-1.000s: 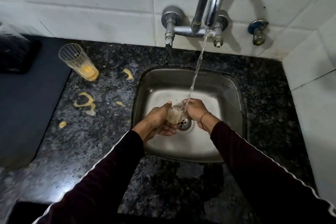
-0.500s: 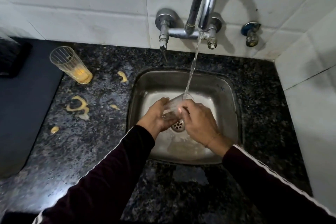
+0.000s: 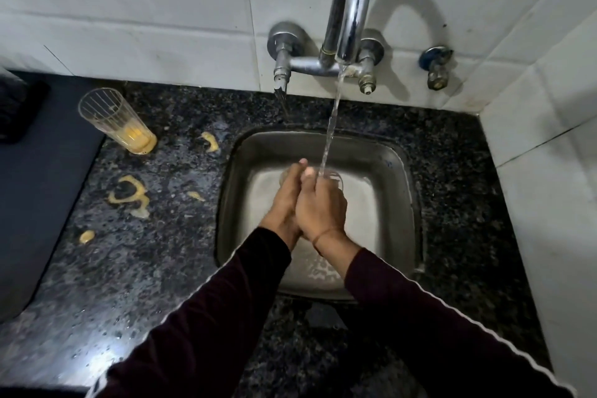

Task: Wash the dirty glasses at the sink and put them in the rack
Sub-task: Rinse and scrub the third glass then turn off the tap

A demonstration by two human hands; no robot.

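Note:
A clear glass (image 3: 332,178) is held upright over the steel sink (image 3: 397,178), its rim under the water stream falling from the chrome tap (image 3: 350,10). My left hand (image 3: 286,200) and my right hand (image 3: 321,207) are both wrapped around it, pressed side by side, and they hide most of its body. A second ribbed glass (image 3: 113,119) with yellow residue at the bottom stands on the dark granite counter (image 3: 145,268), far left of the sink. No rack is in view.
Yellow spills (image 3: 129,194) dot the counter between the dirty glass and the sink. A dark mat (image 3: 35,203) covers the left side. White tiled walls close the back and right. A small valve (image 3: 436,66) sticks out right of the tap.
The glass has turned from lying tilted between my hands to upright with its mouth under the stream. My hands have closed together around it and moved slightly toward the back of the sink.

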